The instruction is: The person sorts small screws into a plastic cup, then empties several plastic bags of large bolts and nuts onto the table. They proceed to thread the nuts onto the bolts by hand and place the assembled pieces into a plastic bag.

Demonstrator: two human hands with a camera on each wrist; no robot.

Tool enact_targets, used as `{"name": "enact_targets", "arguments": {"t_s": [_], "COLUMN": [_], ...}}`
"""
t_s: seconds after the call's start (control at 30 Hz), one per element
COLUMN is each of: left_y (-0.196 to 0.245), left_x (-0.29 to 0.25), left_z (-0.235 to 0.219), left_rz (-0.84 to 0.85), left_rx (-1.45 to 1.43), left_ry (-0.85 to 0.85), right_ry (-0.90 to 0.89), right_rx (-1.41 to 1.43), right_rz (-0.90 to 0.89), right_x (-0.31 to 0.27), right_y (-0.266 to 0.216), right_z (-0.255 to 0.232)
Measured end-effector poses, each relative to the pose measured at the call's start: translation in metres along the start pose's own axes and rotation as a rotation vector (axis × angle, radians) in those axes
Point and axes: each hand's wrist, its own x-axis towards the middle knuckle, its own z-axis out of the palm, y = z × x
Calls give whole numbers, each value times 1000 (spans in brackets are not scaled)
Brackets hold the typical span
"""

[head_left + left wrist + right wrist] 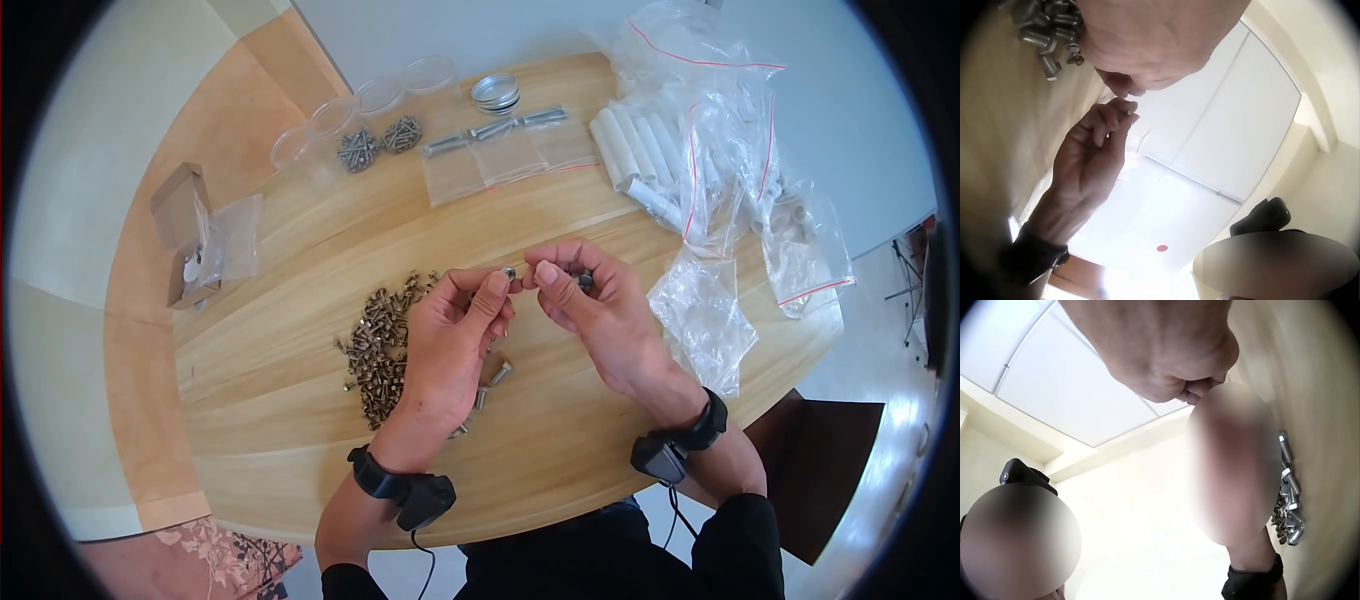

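Observation:
My left hand pinches a small metal bolt between thumb and forefinger, its round shiny head showing at the fingertips. Close beside it, my right hand has thumb and forefinger pressed together on a small piece mostly hidden by them. Another metal bolt shows among the curled fingers of that hand. Under and left of the left hand lies a heap of short bolts on the wooden table. Several larger bolts lie between the wrists, seen also as bolts in the right wrist view.
Clear jars stand in a row at the back, with two clusters of screws there. Stacked metal lids and bags of long bolts are alongside. White tubes and plastic bags lie right; an opened cardboard box left.

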Motion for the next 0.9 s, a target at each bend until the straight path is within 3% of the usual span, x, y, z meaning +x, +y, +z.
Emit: {"name": "enact_targets", "arguments": {"t_s": [0.13, 0.33, 0.53, 0.67, 0.9], "left_y": [1, 4, 2, 2, -3], "left_x": [-6, -6, -7, -9, -9], "left_z": [5, 20, 10, 11, 10], "left_rz": [58, 262, 283, 220, 346], "left_rx": [277, 251, 371, 332, 314], "left_ry": [-33, 27, -44, 18, -23], "right_ry": [-7, -40, -81, 17, 49], "right_rx": [-67, 0, -48, -286, -386], "right_rz": [17, 34, -18, -124, -274], "right_x": [2, 2, 2, -6, -7], "right_y": [4, 6, 7, 0, 5], "right_z": [-8, -9, -10, 1, 2]}}
